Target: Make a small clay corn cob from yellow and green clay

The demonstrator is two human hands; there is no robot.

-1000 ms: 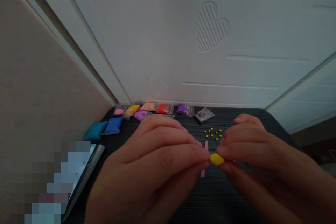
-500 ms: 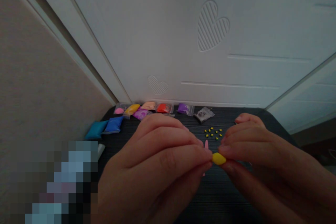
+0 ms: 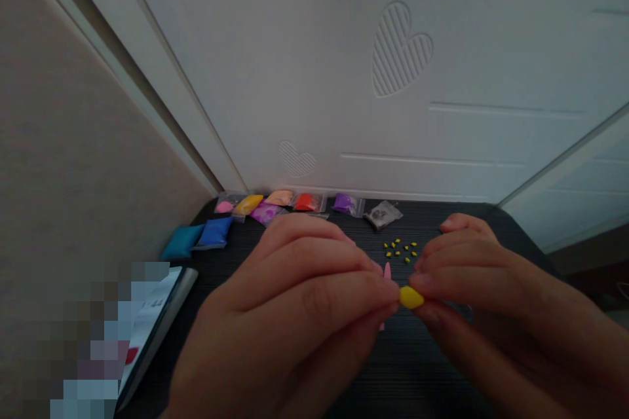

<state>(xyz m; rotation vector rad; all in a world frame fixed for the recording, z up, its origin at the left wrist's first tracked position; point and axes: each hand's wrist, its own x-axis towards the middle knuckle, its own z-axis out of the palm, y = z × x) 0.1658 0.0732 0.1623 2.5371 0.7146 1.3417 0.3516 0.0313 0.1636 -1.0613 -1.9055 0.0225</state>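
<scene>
Both hands meet over a black ribbed table (image 3: pixel 432 222). A small lump of yellow clay (image 3: pixel 411 298) is pinched between the fingertips of my left hand (image 3: pixel 295 314) and my right hand (image 3: pixel 486 301). Just behind my left fingertips a thin pink tool (image 3: pixel 387 273) lies on the table, partly hidden. Several tiny yellow clay bits (image 3: pixel 400 250) are scattered beyond the hands.
A row of small clay bags lies along the back edge: pink (image 3: pixel 225 206), yellow (image 3: pixel 247 204), magenta (image 3: pixel 265 213), peach (image 3: pixel 280 197), red (image 3: pixel 305 202), purple (image 3: pixel 346 203), grey (image 3: pixel 383 213). A blue bag (image 3: pixel 212 233) and a teal bag (image 3: pixel 181 242) sit left. A tablet (image 3: pixel 152 327) leans at the near left.
The yellow lump looks slightly rounder and smaller between the fingertips. The hands have stayed in the same place.
</scene>
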